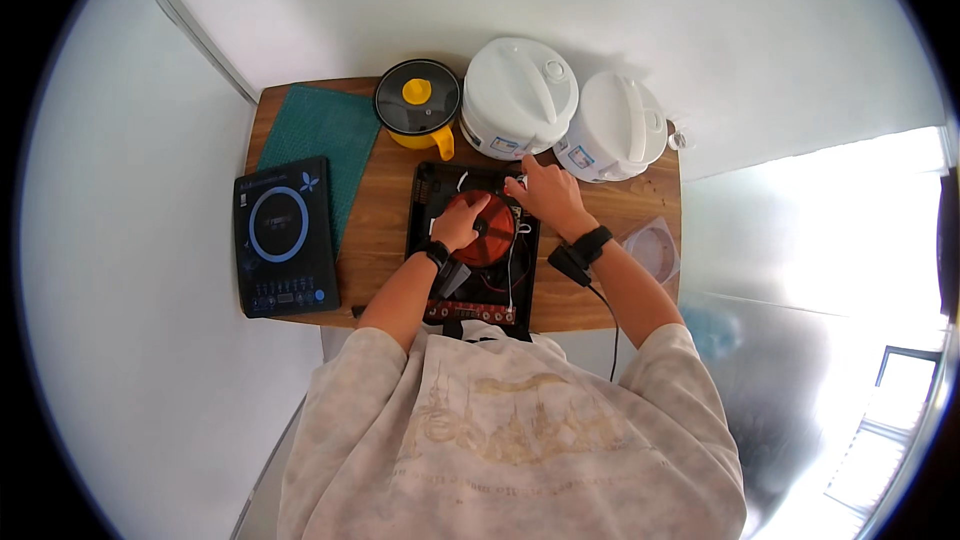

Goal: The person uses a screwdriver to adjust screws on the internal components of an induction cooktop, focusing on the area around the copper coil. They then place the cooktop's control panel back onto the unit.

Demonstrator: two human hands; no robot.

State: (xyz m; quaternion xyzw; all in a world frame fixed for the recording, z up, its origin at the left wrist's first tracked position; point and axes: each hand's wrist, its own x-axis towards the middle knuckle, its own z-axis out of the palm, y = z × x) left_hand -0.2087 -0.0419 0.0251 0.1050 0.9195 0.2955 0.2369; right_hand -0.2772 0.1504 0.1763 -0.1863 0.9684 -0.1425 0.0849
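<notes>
An opened induction cooker housing [414, 240] lies on the table in front of me, with its round copper-red coil [492, 240] exposed. My left hand [457, 224] rests on the coil's left side, fingers stretched over its surface. At the housing's upper right, my right hand [552, 198] is closed, fingertips down by the small parts and wires beside the coil. Whatever it pinches is too small to make out. A white wire [511, 275] runs down the right of the coil. Along the near edge sits a red circuit board [470, 312].
A black cooktop panel with a blue ring [322, 240] lies left, partly on a green cutting mat [330, 120]. Behind stand a yellow pot with dark lid [403, 112] and two white rice cookers [505, 90] [605, 120]. A clear plastic container [652, 248] sits right.
</notes>
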